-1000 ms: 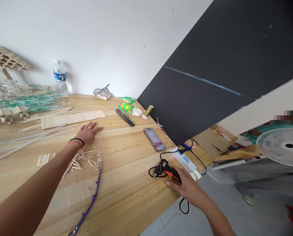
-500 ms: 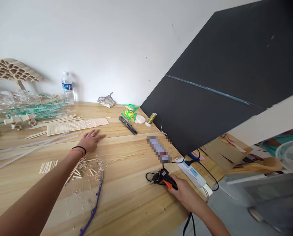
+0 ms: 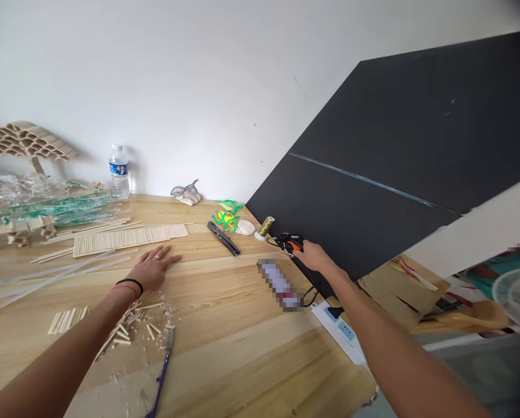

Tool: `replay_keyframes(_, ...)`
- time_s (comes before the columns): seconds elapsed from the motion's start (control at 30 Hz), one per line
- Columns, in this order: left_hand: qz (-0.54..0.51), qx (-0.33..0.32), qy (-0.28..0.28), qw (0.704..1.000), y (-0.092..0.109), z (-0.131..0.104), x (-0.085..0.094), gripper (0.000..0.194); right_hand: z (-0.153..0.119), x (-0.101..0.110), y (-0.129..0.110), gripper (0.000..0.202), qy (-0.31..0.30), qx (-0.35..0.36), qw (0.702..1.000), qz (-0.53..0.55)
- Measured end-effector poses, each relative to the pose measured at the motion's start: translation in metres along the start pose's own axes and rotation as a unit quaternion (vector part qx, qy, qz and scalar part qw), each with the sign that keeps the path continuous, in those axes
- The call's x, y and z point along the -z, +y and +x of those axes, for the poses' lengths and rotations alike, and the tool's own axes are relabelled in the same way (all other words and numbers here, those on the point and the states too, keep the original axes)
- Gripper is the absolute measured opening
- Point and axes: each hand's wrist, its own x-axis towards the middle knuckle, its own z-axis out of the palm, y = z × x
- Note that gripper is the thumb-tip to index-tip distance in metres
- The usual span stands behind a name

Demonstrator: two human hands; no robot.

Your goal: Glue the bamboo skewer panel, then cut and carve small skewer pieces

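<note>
My left hand (image 3: 152,269) rests on the tabletop with its fingers spread, holding nothing. It lies just below a long strip of small wooden sticks (image 3: 129,239) set side by side. Over by the black panel, my right hand (image 3: 314,255) is closed around a black glue gun (image 3: 291,242) with an orange trigger. The glue gun is beside a spool of olive thread (image 3: 266,226), its nozzle partly hard to make out. Near my left wrist lie loose cut sticks (image 3: 122,334) and shavings, with a purple-handled knife (image 3: 164,371) to their right.
A black utility knife (image 3: 223,238) and a round white lid (image 3: 245,227) lie mid-table. The power strip (image 3: 340,331) sits at the right edge, below a blurred-out flat object (image 3: 280,284). A water bottle (image 3: 119,172) and a stick-built tree model (image 3: 28,142) stand at the back left.
My right hand has carried the glue gun away from me, from the front right of the table to the black panel beside the thread spool. My left hand stays flat on the table.
</note>
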Motion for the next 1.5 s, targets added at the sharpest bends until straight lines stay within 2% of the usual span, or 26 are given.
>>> replay_keyframes(0.1,0.002,-0.001,0.002,1.000,-0.002,0.001,-0.003,0.059,0.022,-0.017,-0.006,0.036,-0.004,-0.009,0.999,-0.032)
replay_keyframes(0.27,-0.009,-0.002,0.005,1.000,-0.003,0.001,-0.005,0.057,0.026,-0.040,-0.007,0.033,-0.024,-0.013,0.999,-0.044)
replay_keyframes(0.37,-0.018,-0.007,0.006,1.000,-0.005,0.003,-0.007,0.059,0.025,-0.032,-0.008,0.032,-0.038,0.006,0.999,-0.034)
replay_keyframes(0.47,-0.027,-0.012,0.001,1.000,-0.009,0.005,-0.008,0.058,0.012,-0.017,-0.022,0.029,-0.015,0.040,0.999,-0.019)
replay_keyframes(0.57,-0.037,-0.014,-0.011,0.999,-0.012,0.007,-0.006,0.054,-0.040,-0.020,-0.058,0.023,-0.002,0.106,0.994,0.024)
replay_keyframes(0.63,-0.041,-0.014,-0.022,0.999,-0.014,0.008,-0.002,0.053,-0.097,-0.036,-0.094,0.030,-0.033,0.174,0.982,0.072)
replay_keyframes(0.67,-0.044,-0.013,-0.025,0.999,-0.014,0.008,0.001,0.054,-0.129,-0.046,-0.114,0.035,-0.065,0.240,0.961,0.122)
replay_keyframes(0.7,-0.046,-0.011,-0.026,0.999,-0.014,0.008,0.003,0.057,-0.161,-0.058,-0.133,0.038,-0.087,0.269,0.946,0.158)
replay_keyframes(0.73,-0.048,-0.009,-0.025,0.998,-0.014,0.007,0.006,0.061,-0.191,-0.068,-0.152,0.036,-0.109,0.276,0.939,0.172)
replay_keyframes(0.83,-0.057,-0.003,-0.012,0.998,-0.011,0.005,0.013,0.074,-0.258,-0.088,-0.193,0.042,-0.099,0.272,0.945,0.150)
replay_keyframes(0.97,-0.068,0.000,0.008,0.998,-0.002,0.001,0.028,0.075,-0.297,-0.089,-0.210,0.043,-0.133,0.254,0.950,0.124)
replay_keyframes(1.07,-0.081,0.007,0.035,0.996,-0.002,-0.009,0.048,0.057,-0.311,-0.089,-0.208,0.032,-0.158,0.258,0.947,0.111)
replay_keyframes(1.17,-0.103,0.017,0.078,0.991,-0.013,-0.038,0.074,0.044,-0.318,-0.096,-0.203,0.025,-0.157,0.256,0.947,0.111)
replay_keyframes(1.23,-0.114,0.035,0.109,0.987,-0.025,-0.072,0.086,0.045,-0.316,-0.101,-0.199,0.024,-0.145,0.250,0.950,0.115)
replay_keyframes(1.3,-0.121,0.063,0.140,0.981,-0.040,-0.116,0.090,0.046,-0.309,-0.106,-0.193,0.022,-0.124,0.243,0.955,0.117)
replay_keyframes(1.4,-0.138,0.102,0.178,0.969,-0.059,-0.182,0.078,0.049,-0.298,-0.112,-0.182,0.018,-0.100,0.244,0.956,0.132)
replay_keyframes(1.5,-0.164,0.138,0.212,0.954,-0.071,-0.225,0.057,0.047,-0.295,-0.118,-0.174,0.008,-0.075,0.257,0.952,0.149)
